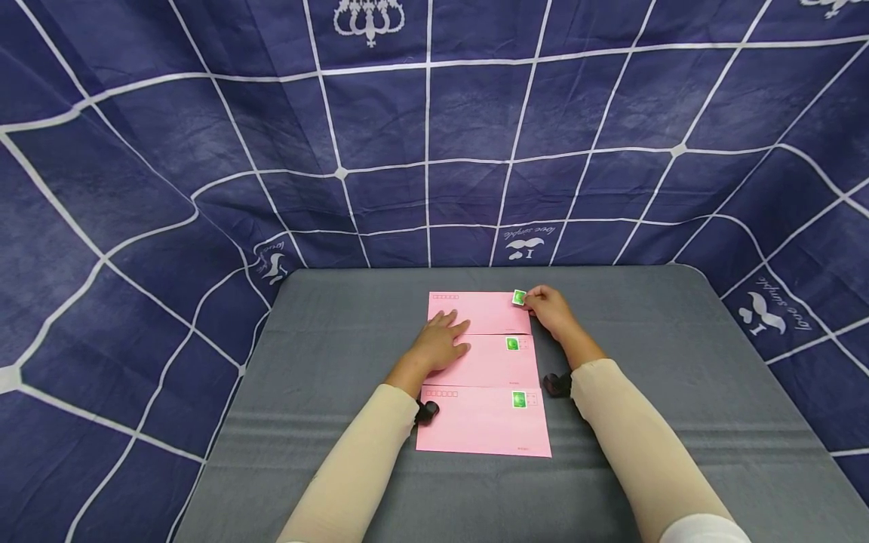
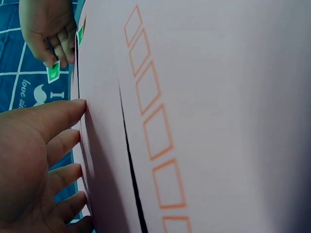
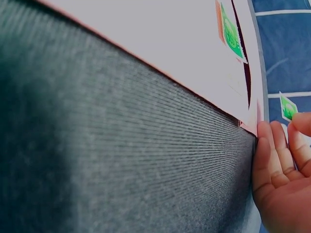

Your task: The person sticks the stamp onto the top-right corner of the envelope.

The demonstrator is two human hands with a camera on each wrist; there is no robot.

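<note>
Three pink envelopes lie in a column on the grey table: a far envelope [image 1: 489, 317], a middle envelope [image 1: 492, 369] and a near envelope [image 1: 475, 426]. The middle one bears a green stamp [image 1: 512, 344] toward its right end, and so does the near one, with its stamp [image 1: 519, 400]. My right hand [image 1: 551, 311] pinches another green stamp [image 1: 519, 298] between thumb and fingertip, over the far envelope's upper right corner. In the right wrist view this stamp [image 3: 288, 108] stands tilted above the paper. With fingers spread, my left hand [image 1: 437, 345] rests across the far and middle envelopes.
Grey cloth covers the table [image 1: 326, 339]. Behind it and at both sides hangs a dark blue curtain [image 1: 380, 196] with white grid lines. A black wrist camera [image 1: 426, 412] on the left arm overlaps the near envelope's left edge.
</note>
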